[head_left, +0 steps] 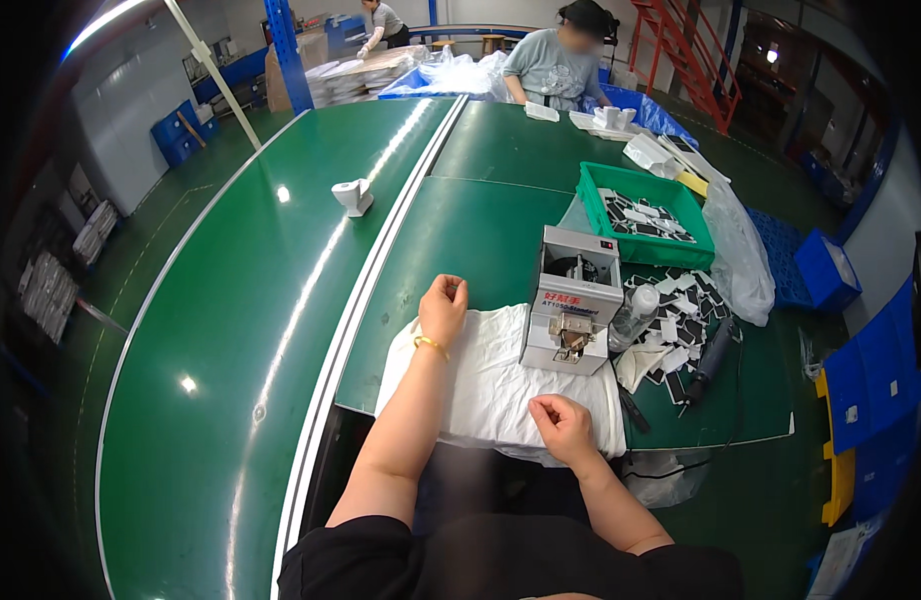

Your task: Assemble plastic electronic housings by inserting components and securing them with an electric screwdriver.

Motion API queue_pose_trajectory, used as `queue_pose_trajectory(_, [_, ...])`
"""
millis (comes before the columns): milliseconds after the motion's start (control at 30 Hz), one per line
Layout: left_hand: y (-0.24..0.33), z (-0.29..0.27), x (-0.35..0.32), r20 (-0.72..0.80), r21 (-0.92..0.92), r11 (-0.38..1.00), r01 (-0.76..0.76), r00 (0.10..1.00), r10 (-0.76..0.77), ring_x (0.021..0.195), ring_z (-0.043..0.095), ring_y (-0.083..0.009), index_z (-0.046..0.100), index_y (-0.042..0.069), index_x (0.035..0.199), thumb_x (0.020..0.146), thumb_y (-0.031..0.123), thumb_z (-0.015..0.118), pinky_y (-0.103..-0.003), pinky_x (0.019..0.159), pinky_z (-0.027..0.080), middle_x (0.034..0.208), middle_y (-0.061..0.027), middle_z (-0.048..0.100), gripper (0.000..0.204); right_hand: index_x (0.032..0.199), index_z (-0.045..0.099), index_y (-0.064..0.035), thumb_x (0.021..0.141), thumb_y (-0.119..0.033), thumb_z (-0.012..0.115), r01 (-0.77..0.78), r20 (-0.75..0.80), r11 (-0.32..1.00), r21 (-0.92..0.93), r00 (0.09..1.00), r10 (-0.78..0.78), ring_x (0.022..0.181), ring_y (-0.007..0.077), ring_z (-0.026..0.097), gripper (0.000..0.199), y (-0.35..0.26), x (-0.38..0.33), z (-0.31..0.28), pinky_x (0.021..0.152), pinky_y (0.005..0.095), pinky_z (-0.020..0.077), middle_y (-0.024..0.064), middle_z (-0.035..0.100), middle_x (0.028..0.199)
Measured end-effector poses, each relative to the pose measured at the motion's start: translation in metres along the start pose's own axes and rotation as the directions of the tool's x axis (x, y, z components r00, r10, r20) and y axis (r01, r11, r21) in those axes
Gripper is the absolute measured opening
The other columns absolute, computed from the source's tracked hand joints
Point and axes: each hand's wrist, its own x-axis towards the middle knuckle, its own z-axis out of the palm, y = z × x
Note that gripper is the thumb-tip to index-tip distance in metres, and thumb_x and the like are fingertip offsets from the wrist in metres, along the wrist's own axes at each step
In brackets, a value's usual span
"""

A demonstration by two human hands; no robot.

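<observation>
Nearest, both bare forearms reach over a white cloth (486, 385) padding the green table's (481, 235) edge. Left hand (443, 310) and right hand (564, 427) rest loosely curled, seemingly empty; a grey screw feeder (573, 312) sits just beyond.

Both hands (left hand (443, 308), right hand (562, 426)) rest loosely curled on a white cloth (491, 375).

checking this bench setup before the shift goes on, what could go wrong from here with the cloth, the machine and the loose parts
The grey screw feeder box stands partly on the white cloth, which both the left hand and the right hand pinch; a tug might shift or tip it. The electric screwdriver lies near the table edge with its cable hanging and could get dragged off. Small black and white parts lie loose beside the green tray and could scatter.
</observation>
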Motion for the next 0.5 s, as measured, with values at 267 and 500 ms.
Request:
queue_pose_trajectory(267, [0.003,-0.0014,-0.0003,0.031,0.014,1.0,0.013,0.999,-0.014,0.064,0.061,-0.0146,0.067,0.002,0.097,0.09,0.02,0.069,-0.029,0.063,0.049,0.073,-0.0062,0.067,0.019,0.092,0.07,-0.0003,0.092,-0.014,0.07,0.002,0.008,1.0,0.002,1.0,-0.002,0.06,0.0081,0.057,0.014,-0.0013,0.0004,-0.0009,0.055,0.0238,0.0463,0.004,0.066,0.072])
queue_pose_trajectory(500, [0.0015,-0.0002,-0.0004,0.014,-0.003,1.0,-0.001,1.0,0.001,0.063,0.062,-0.0179,0.067,0.005,0.094,0.09,0.022,0.069,-0.032,0.063,0.049,0.071,-0.0064,0.067,0.018,0.093,0.07,0.0001,0.092,-0.013,0.07,0.0,0.017,1.0,0.0,1.0,0.0,0.061,0.0076,0.057,0.013,-0.0012,0.0003,-0.0018,0.056,0.0236,0.0462,0.004,0.066,0.073])
